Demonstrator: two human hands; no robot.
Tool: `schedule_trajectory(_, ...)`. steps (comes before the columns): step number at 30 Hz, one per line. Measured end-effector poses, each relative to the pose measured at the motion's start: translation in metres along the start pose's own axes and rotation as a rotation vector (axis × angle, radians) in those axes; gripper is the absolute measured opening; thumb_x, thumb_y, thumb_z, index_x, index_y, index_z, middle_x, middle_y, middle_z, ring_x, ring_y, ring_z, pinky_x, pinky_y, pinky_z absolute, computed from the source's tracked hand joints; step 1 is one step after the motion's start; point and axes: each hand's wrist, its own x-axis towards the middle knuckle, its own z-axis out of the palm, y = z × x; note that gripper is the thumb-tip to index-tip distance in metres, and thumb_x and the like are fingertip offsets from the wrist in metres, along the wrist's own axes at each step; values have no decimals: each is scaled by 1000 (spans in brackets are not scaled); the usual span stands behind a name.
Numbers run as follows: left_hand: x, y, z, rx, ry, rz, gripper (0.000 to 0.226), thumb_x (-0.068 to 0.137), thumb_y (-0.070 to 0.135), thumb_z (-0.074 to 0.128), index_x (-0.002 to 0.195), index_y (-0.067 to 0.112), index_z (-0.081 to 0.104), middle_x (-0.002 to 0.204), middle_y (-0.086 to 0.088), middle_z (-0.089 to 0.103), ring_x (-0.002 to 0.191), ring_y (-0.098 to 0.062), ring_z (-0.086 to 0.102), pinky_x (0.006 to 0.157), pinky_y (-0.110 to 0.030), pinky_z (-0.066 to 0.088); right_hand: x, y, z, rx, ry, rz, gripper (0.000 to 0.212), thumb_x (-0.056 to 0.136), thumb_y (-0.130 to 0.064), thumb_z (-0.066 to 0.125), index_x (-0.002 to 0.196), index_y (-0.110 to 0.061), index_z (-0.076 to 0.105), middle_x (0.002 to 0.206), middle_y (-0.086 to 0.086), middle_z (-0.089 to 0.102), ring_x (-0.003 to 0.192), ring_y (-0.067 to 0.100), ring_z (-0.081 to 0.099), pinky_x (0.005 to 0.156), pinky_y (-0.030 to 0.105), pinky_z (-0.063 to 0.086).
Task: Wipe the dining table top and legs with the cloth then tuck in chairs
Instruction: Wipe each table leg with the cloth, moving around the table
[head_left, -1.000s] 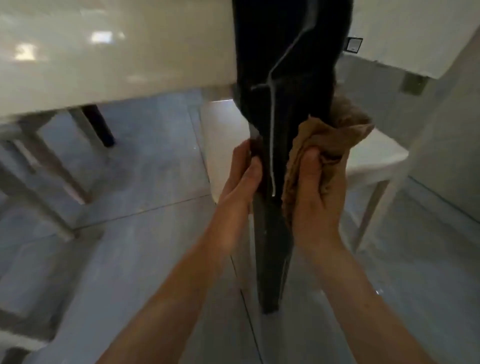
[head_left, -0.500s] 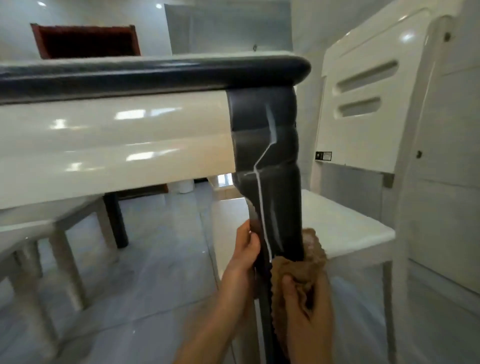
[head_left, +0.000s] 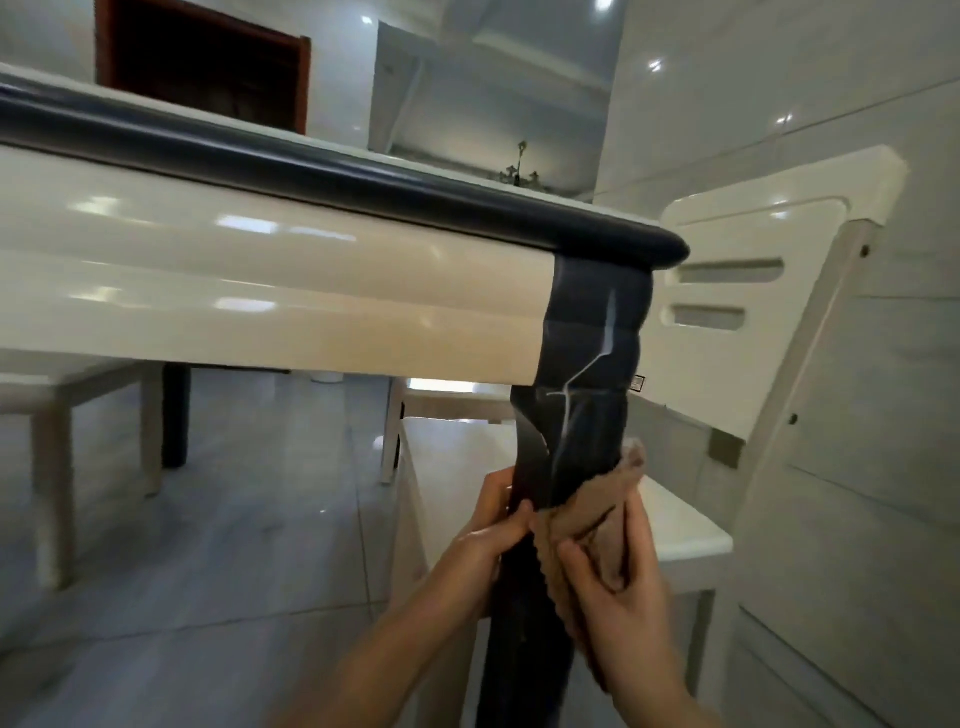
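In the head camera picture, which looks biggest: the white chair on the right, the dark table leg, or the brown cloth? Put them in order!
1. white chair: its back and seat fill the right side.
2. dark table leg: long but narrow, though nearer the camera.
3. brown cloth: clearly the smallest.

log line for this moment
step: wipe table leg | left hand: grips leg | right hand: holds cloth against leg | chair: behind leg

Home dining room, glossy cream dining table with dark rounded edge (head_left: 363, 176), white slatted-back wooden chairs (head_left: 753, 270), pale polished floor tiles (head_left: 234, 545).
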Motion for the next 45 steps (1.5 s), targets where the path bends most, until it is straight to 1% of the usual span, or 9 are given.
schedule_trajectory(3, -1, 1, -1, 26, -19, 14, 46, 89, 26, 47, 134, 20, 40, 132, -5, 54, 119, -16, 56, 93, -28, 50, -6, 1, 5, -28, 32, -3, 73, 85, -1, 67, 137, -44, 39, 137, -16, 52, 124, -6, 49, 103, 15, 41)
schedule_trajectory(10, 3, -2, -8, 46, -60, 1, 50, 86, 39, 51, 133, 29, 42, 132, 3, 56, 118, -7, 56, 94, -24, 48, 57, -60, 14, 46, 158, -169, 28, 88, -25, 68, 114, -14, 66, 96, -8, 75, 92, 4, 69, 79, 20, 53)
schedule_trajectory(17, 11, -18, 2, -23, 11, 89, 46, 83, 30, 52, 128, 23, 45, 120, 8, 62, 107, 1, 61, 80, -13, 49, 32, -34, 26, -38, 185, -128, 66, 77, -55, 64, 136, -30, 49, 121, -8, 66, 113, 8, 62, 103, 43, 47)
schedule_trajectory(23, 37, -43, -6, 127, 144, 116, 21, 88, 23, 54, 108, 18, 56, 107, 10, 65, 114, -9, 60, 78, -9, 47, 91, -98, 33, -34, 244, -302, 28, 90, -31, 65, 116, -20, 64, 103, -9, 72, 94, -1, 66, 81, 17, 51)
schedule_trajectory(27, 36, -43, -4, 115, 112, 171, 56, 73, 44, 56, 118, 12, 46, 113, 18, 65, 107, 6, 59, 83, -11, 47, 94, -100, 29, 166, 361, -215, 16, 96, -23, 57, 93, -14, 69, 83, -5, 73, 84, 8, 69, 77, 24, 52)
schedule_trajectory(32, 42, -51, -10, 112, 162, 147, 45, 75, 37, 58, 113, 14, 53, 108, 14, 69, 111, -8, 61, 80, -11, 47, 89, -90, 46, -202, 312, -210, 80, 64, -70, 70, 132, -34, 48, 123, -12, 59, 111, 8, 59, 95, 34, 47)
schedule_trajectory(37, 48, -46, -6, 137, 152, 128, 15, 91, 4, 48, 103, 12, 53, 93, 7, 70, 114, -21, 60, 71, -5, 46, 102, -96, 40, -77, 382, -236, 22, 94, -52, 50, 111, -40, 57, 104, -16, 65, 99, -2, 60, 89, 28, 46)
schedule_trajectory(42, 45, -45, 2, 83, 210, 131, 27, 88, 8, 53, 114, 7, 47, 91, 16, 67, 90, 6, 60, 74, -2, 42, 87, -81, 59, -493, 511, -424, 55, 96, -53, 33, 134, -15, 44, 126, 4, 57, 119, 23, 54, 100, 39, 43)
schedule_trajectory(45, 54, -44, 5, 136, 208, 139, 30, 91, -1, 55, 115, 9, 40, 96, 17, 50, 79, 18, 58, 67, 2, 40, 70, -60, 57, -613, 318, -614, 76, 99, -52, 28, 154, -4, 8, 162, 11, 13, 150, 22, 11, 122, 41, 13)
